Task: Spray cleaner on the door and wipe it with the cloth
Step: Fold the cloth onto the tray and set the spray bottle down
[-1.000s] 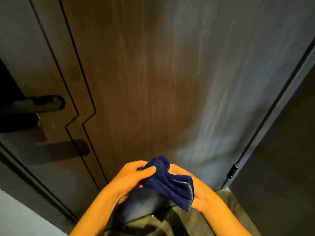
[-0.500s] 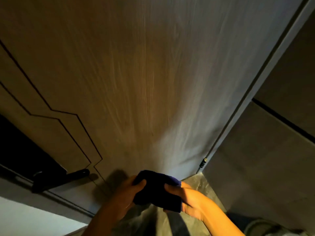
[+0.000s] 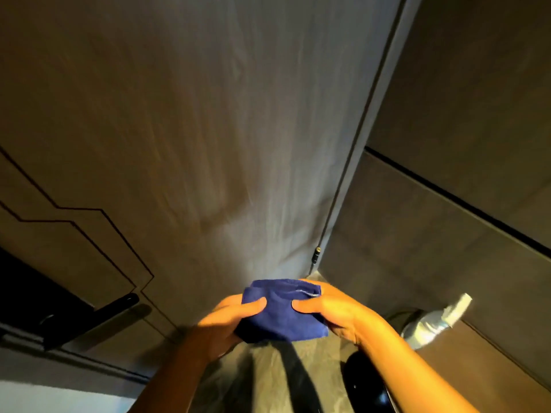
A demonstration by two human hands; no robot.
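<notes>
Both hands are closed on a dark blue cloth [image 3: 281, 311], which is bunched between them low in the head view. The left hand [image 3: 222, 326] is clamped on the cloth's left side, thumb laid across the front face; the right hand [image 3: 334, 312] is clamped on the right side, thumb likewise on the front, fingers hidden behind the fabric. The two thumb tips are held slightly apart, with cloth showing between them. A pale stitched hem is seen at the cloth's upper right edge, just above the right thumb.

Beyond and above the grip the door [image 3: 208, 129] is seen, wood-grained, with a lighter streaked patch directly above the cloth. No contact between cloth and door can be confirmed. Left of the grip, a black lever handle [image 3: 98, 315] is mounted on the door, below two thin angled grooves. Just above and right of the grip, a small hinge pin [image 3: 315, 255] is noted at the door's edge. Right of the right wrist, a spray bottle [image 3: 432, 321] is seen, blurred, with a pale nozzle head. A dark rounded object lies below the right forearm; its identity cannot be told.
</notes>
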